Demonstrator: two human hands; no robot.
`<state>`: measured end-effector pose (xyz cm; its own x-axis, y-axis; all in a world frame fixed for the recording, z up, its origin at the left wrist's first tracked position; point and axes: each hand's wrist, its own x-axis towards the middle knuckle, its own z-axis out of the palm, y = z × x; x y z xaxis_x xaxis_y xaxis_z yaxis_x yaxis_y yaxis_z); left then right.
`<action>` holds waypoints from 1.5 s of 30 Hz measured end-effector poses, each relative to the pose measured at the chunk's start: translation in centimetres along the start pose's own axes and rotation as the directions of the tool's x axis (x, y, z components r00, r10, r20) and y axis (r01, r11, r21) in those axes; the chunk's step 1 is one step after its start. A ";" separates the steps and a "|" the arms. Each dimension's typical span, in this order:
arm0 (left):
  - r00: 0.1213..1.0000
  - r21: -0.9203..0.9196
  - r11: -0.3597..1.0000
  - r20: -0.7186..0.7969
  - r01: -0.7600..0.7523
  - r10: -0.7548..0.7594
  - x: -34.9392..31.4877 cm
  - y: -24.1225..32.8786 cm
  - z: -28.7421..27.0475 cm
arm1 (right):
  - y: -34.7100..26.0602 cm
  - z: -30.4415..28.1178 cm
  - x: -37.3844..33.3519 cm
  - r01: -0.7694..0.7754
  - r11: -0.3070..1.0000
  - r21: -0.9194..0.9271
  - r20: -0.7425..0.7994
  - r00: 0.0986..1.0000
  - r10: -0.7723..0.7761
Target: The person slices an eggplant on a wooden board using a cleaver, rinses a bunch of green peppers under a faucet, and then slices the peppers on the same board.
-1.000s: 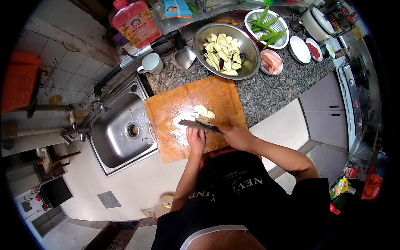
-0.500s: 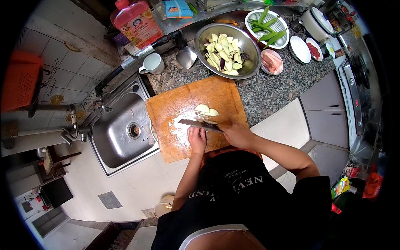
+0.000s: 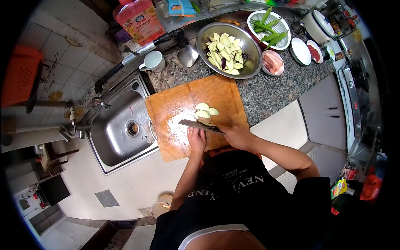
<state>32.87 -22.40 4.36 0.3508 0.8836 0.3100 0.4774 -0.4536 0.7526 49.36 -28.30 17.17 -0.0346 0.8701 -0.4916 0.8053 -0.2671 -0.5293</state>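
On the wooden cutting board (image 3: 171, 110), several pale eggplant slices (image 3: 203, 109) lie in a small overlapping group. My right hand (image 3: 236, 136) is wrapped round the handle of a kitchen knife (image 3: 199, 124). Its blade runs leftward across the board, between the slices and my left hand (image 3: 196, 140). Another slice sits against the far side of the blade. My left fingers are bent and pressed down close behind the knife; what they hold is hidden from sight.
Beyond the board stands a metal bowl (image 3: 201, 50) of cut eggplant, beside a white basket (image 3: 286, 41) of green peppers and a bowl of raw meat (image 3: 273, 62). A mug (image 3: 153, 61) and a spatula (image 3: 187, 56) lie at the back left. The steel sink (image 3: 112, 129) adjoins the board's left.
Another eggplant slice has come away and joined the group beyond the blade, which has spread. The knife and both hands stay in nearly the same place.
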 end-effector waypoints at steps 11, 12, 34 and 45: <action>0.996 -0.061 0.996 -0.067 -0.067 0.063 -0.1 0.1 -0.1 | 0.4 0.5 2.8 0.033 0.999 0.040 -0.059 0.998 -0.031; 0.997 -0.043 0.997 -0.048 -0.057 0.055 -0.2 -0.2 -0.2 | 0.4 0.1 2.0 0.044 0.999 0.015 -0.042 0.998 -0.043; 0.999 0.016 1.000 0.033 0.025 -0.026 -0.8 -0.2 0.0 | 0.9 1.4 0.7 -0.011 0.998 -0.056 0.017 1.000 0.012; 0.999 -0.031 0.999 -0.048 0.011 -0.012 -0.9 -0.5 0.2 | 1.0 0.6 -0.3 0.024 0.996 -0.085 -0.010 1.000 -0.025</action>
<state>32.46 -23.02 3.61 0.3056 0.8936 0.3287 0.4560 -0.4404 0.7734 49.79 -29.11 16.41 -0.0485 0.8808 -0.4710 0.8517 -0.2099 -0.4801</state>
